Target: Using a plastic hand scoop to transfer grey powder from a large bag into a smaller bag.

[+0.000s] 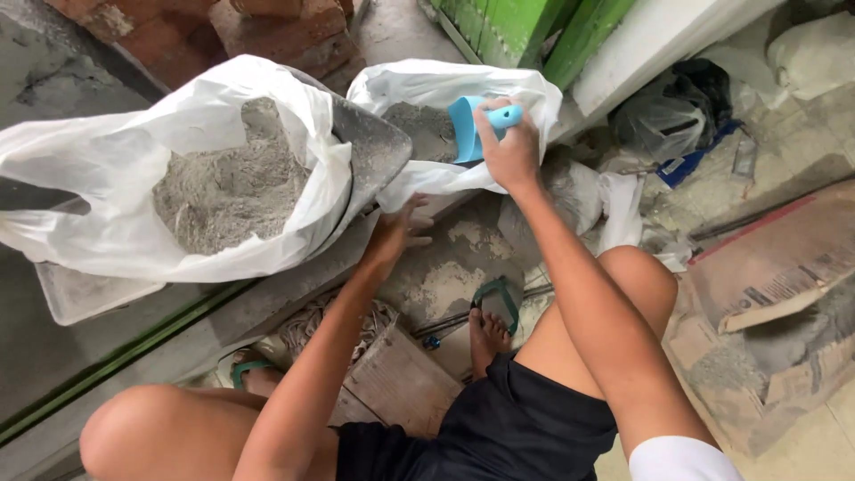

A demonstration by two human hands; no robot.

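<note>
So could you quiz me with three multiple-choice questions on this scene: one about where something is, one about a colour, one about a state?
1. Where is the scoop?
A. Over the smaller white bag's mouth
B. On the floor by the sandal
C. Inside the brown paper sack

2. What colour is the scoop?
A. Red
B. Light blue
C. Black

3. What state is the larger white bag in?
A. Tied shut
B. Empty and flat
C. Open, holding grey powder

Answers: 1 A, the right hand grips its handle at that bag's opening. 2 B, its plastic is plainly light blue. 3 C, its rim is spread wide around the powder, while the left hand touches the smaller bag's lower edge.
</note>
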